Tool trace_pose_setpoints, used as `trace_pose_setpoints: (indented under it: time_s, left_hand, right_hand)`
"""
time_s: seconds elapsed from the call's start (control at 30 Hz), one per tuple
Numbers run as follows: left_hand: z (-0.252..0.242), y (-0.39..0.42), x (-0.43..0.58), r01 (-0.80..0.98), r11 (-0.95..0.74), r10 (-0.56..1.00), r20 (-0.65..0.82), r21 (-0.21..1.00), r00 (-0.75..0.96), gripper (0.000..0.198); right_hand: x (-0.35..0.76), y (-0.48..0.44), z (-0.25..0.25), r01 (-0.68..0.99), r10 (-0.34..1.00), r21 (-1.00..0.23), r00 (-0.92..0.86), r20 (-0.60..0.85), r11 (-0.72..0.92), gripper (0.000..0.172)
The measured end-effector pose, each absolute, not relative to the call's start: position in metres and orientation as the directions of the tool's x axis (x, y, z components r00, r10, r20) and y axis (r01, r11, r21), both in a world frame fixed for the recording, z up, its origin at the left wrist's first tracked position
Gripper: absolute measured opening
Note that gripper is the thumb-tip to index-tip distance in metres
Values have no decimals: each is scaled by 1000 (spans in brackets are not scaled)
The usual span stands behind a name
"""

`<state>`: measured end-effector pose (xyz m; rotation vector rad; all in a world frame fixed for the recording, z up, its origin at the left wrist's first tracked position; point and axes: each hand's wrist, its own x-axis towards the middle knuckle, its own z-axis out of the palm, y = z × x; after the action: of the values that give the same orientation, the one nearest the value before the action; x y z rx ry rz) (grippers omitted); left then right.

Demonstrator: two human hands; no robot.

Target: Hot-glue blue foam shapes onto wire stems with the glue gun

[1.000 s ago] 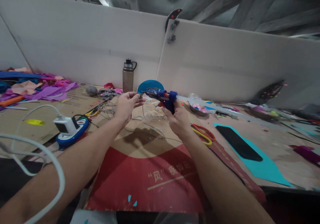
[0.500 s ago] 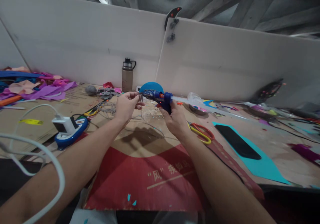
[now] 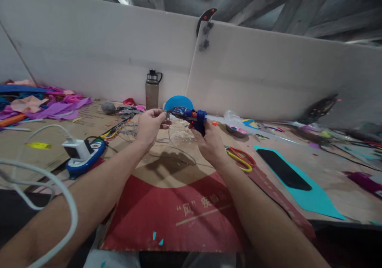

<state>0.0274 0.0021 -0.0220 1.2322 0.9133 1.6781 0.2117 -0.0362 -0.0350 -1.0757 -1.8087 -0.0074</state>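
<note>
My right hand [image 3: 211, 142] is wrapped around the handle of a blue hot glue gun [image 3: 195, 116], whose nozzle points left. A long clear glue stick [image 3: 253, 128] sticks out of its back to the right. At the nozzle end, my left hand [image 3: 151, 129] is closed in a pinch at the edge of a blue round piece [image 3: 178, 101], which stands up behind the gun. The fingers partly hide the exact grip. A thin grey cord [image 3: 169, 134] hangs below these fingertips and loops over the cardboard.
Red-and-yellow scissors [image 3: 240, 158] and a black phone [image 3: 283, 168] on a turquoise sheet [image 3: 322, 200] lie to the right. On the left are a blue power strip [image 3: 85, 162], a looping white cable [image 3: 67, 196] and coloured scraps [image 3: 53, 108]. A bottle [image 3: 152, 90] stands behind.
The blue round piece has shifted slightly up and left, along with a small leftward move of my left hand. My right hand and the glue gun have barely moved.
</note>
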Motion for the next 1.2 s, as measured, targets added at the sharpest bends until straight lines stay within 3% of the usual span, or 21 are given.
trace_pose_setpoints:
  time_s: [0.4,0.9,1.07,1.2]
  left_hand:
    - [-20,3,26,-263,-367,928,333,892,-167,18]
    - [-17,0,25,-349,-312,948,267,884,-172,15]
    - [-16,4,23,-410,-266,959,197,873,-203,12]
    - [-16,4,22,-425,-264,958,183,866,-221,12]
  right_hand:
    - [214,-33,-37,691,642,-410,-103,759,596,29]
    - [214,-33,-36,663,667,-467,-68,742,586,31]
    - [214,-30,-36,558,741,-611,-12,671,562,30]
    - [216,-18,-45,275,898,-869,38,437,411,24]
